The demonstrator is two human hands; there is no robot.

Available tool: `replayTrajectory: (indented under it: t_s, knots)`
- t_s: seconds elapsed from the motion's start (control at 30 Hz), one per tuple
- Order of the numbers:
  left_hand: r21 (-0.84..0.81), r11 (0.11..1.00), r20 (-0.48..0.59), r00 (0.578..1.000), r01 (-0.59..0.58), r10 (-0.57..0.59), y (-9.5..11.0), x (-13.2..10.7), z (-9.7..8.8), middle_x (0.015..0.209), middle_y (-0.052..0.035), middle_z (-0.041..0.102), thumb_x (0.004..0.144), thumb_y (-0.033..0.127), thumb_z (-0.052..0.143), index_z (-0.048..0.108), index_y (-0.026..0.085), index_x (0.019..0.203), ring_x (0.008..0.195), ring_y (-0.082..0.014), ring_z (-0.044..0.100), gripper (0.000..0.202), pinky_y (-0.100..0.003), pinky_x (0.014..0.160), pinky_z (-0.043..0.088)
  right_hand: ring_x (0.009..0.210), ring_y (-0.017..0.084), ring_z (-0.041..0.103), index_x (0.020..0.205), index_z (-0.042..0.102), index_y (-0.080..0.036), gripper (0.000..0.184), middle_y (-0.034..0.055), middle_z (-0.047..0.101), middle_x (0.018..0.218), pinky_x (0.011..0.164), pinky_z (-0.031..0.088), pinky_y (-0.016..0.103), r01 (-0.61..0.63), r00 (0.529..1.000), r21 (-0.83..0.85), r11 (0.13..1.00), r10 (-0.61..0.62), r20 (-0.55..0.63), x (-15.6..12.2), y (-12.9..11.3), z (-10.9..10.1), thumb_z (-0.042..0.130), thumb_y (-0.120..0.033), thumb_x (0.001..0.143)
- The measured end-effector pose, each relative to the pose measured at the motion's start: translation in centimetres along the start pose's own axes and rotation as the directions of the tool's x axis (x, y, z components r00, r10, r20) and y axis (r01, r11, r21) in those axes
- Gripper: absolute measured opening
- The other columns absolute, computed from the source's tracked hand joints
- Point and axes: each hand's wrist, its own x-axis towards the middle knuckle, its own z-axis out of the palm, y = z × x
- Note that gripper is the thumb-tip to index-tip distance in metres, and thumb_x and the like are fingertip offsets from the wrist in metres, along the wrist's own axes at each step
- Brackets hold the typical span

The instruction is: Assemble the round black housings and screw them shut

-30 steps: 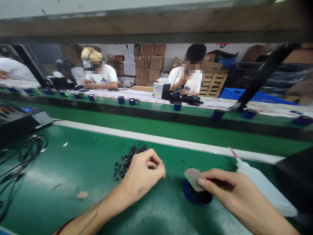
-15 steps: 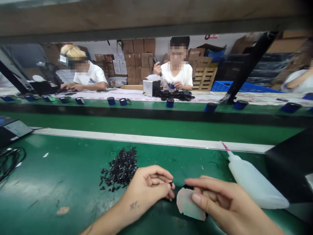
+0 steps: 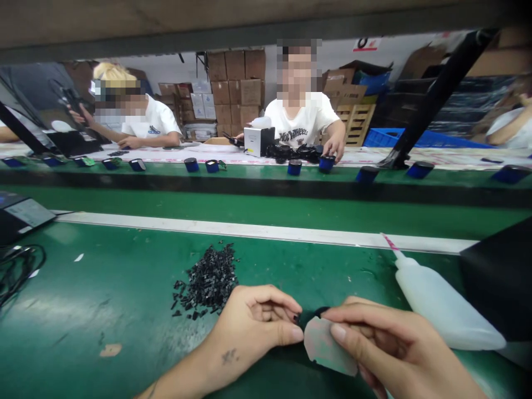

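Between thumb and fingertips, my left hand point(image 3: 261, 321) pinches a small black plastic piece point(image 3: 296, 318), mostly hidden by the fingers. My right hand point(image 3: 386, 338) grips a flat pale plate with cut corners point(image 3: 328, 344); a black part point(image 3: 321, 312) shows behind its upper edge. The left thumb tip is right beside the plate's left edge; whether they touch I cannot tell. Beyond my left hand lies a loose pile of small black plastic pieces point(image 3: 211, 280).
A white squeeze bottle point(image 3: 446, 307) lies to the right, near a black box point(image 3: 502, 271). Black cables point(image 3: 20, 271) are at the left. Behind a white strip point(image 3: 249, 231), blue-and-black round parts point(image 3: 295, 168) line a green belt. Co-workers point(image 3: 301, 116) sit across.
My left hand has moved slightly right, bringing its thumb close to the plate. The co-worker opposite has lowered a hand onto a blue round part. Another co-worker at left now raises a dark tool.
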Motion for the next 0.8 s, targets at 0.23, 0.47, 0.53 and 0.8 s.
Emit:
replayTrajectory:
  t_s: [0.23,0.47,0.53,0.8]
  knots:
    - [0.125,0.991,0.122,0.992,-0.052,0.036,-1.1,0.0,-0.7,0.068,-0.0007,0.066,0.079,0.022,0.070,0.076,0.016,0.077,0.059,-0.0113,0.061,0.009,-0.024,0.061,0.049,0.059,0.012,0.057,0.091,0.075,-0.027,0.022,0.0013,0.061,0.074,0.047,0.042,0.019,0.180,0.983,-0.118,0.976,-0.176,0.046,0.4,0.6,-0.4,0.059,-0.042,0.091]
    - [0.334,0.930,0.209,0.974,-0.155,0.088,-0.7,-0.2,-0.7,0.072,0.0013,0.064,0.086,0.019,0.063,0.075,0.017,0.075,0.062,-0.0097,0.061,0.016,-0.021,0.064,0.048,0.064,0.013,0.058,0.088,0.072,-0.028,0.022,-0.0009,0.061,0.073,0.055,0.043,0.022,0.304,0.952,-0.226,0.925,-0.289,0.098,0.3,0.4,-0.5,0.053,-0.035,0.096]
    - [0.295,0.949,0.217,0.975,-0.107,0.042,-0.7,-0.3,-0.6,0.073,0.0014,0.064,0.085,0.021,0.065,0.075,0.017,0.076,0.061,-0.0095,0.061,0.014,-0.021,0.062,0.047,0.065,0.013,0.059,0.088,0.072,-0.028,0.021,-0.0009,0.062,0.073,0.055,0.043,0.022,0.310,0.950,-0.227,0.923,-0.294,0.101,0.2,0.5,-0.5,0.053,-0.034,0.096]
    - [0.370,0.926,0.262,0.965,-0.070,-0.031,-0.8,-0.4,-0.4,0.066,0.0026,0.061,0.086,0.023,0.062,0.069,0.016,0.068,0.056,-0.0089,0.056,0.020,-0.021,0.058,0.043,0.064,0.014,0.058,0.079,0.072,-0.027,0.028,0.0006,0.061,0.071,0.054,0.043,0.023,0.292,0.955,-0.281,0.914,-0.262,0.138,0.1,0.2,-0.4,0.051,-0.034,0.095]
